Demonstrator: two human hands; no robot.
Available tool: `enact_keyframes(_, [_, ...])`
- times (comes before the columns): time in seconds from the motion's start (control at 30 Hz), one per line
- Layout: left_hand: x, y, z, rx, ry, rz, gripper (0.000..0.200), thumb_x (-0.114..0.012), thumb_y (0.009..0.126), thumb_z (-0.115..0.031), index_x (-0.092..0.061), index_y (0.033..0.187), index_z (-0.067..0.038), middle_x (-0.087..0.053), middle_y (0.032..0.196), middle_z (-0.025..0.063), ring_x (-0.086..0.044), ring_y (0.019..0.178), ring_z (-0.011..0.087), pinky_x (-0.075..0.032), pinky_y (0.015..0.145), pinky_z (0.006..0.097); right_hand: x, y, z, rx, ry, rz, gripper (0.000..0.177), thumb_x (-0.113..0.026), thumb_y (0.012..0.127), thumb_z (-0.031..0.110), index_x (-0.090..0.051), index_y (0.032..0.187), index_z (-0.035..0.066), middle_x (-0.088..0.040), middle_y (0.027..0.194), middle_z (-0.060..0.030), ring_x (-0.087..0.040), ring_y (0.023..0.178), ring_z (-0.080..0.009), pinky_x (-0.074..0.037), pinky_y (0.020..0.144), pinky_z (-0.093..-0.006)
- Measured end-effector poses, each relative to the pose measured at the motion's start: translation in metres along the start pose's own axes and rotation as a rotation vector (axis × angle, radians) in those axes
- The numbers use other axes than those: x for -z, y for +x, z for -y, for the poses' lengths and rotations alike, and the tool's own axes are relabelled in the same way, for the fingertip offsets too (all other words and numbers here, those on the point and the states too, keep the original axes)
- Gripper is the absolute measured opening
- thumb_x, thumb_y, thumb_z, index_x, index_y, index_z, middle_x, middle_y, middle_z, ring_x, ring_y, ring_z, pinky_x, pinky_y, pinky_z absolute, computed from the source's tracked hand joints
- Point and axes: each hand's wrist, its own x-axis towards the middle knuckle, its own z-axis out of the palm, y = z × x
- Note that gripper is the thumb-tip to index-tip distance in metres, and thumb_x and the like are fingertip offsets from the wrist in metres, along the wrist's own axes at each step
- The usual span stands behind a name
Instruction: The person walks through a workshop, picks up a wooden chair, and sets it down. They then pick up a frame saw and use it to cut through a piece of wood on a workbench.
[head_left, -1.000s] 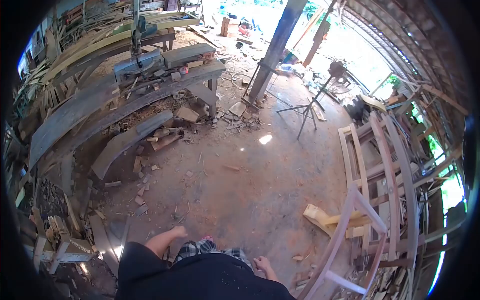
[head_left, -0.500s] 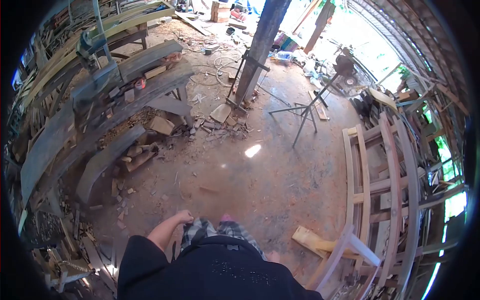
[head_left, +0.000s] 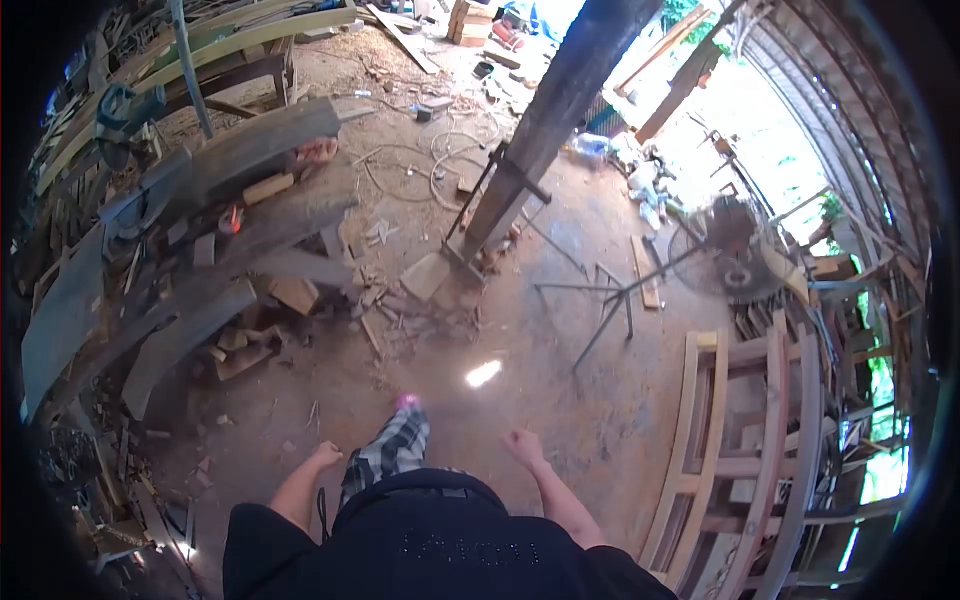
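My left hand [head_left: 326, 455] hangs beside the checked shorts [head_left: 388, 452], over the dusty floor, its fingers curled; nothing can be made out in it. To the right of the shorts, my right hand [head_left: 521, 445] is held forward above the floor with its fingers folded in. It touches no object that I can see. A pink-clad foot [head_left: 408, 401] shows beyond the shorts.
A dark post [head_left: 550, 130] leans ahead, with wood scraps at its base. A thin tripod stand [head_left: 622, 293] and a fan [head_left: 738, 250] stand at the right. Wooden frames [head_left: 705, 430] line the right side. At the left is a cluttered workbench [head_left: 270, 235].
My right hand has swung forward into fuller view. My left hand has shifted left and slightly down. The post, stand and frames appear nearer, and a foot has stepped forward.
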Motion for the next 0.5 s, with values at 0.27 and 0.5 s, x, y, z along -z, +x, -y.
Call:
enact_keyframes(0.27, [0.100, 0.075, -0.127, -0.154, -0.493, -0.248, 0.033, -0.068, 0.081, -0.021, -0.065, 0.108, -0.004, -0.067, 0.105, 0.0142, -0.065, 0.098, 0.0261, -0.050, 0.088, 0.0366, 0.156, 0.212, 0.124, 0.482, -0.421, 0.470, 0.030, -0.061, 0.087, 0.034, -0.060, 0.095, 0.006, -0.066, 0.094, -0.0191, -0.063, 0.091, -0.0373, -0.050, 0.076, -0.0479])
enact_keyframes(0.5, [0.087, 0.091, -0.144, 0.045, -0.669, -0.292, 0.035, -0.069, 0.083, -0.021, -0.062, 0.111, -0.002, -0.067, 0.105, 0.0139, -0.064, 0.099, 0.0241, -0.050, 0.088, 0.0361, 0.188, 0.469, 0.123, 0.569, -0.674, 0.406, 0.030, -0.054, 0.088, 0.032, -0.063, 0.100, 0.006, -0.064, 0.102, -0.0214, -0.062, 0.099, -0.0370, -0.050, 0.084, -0.0478])
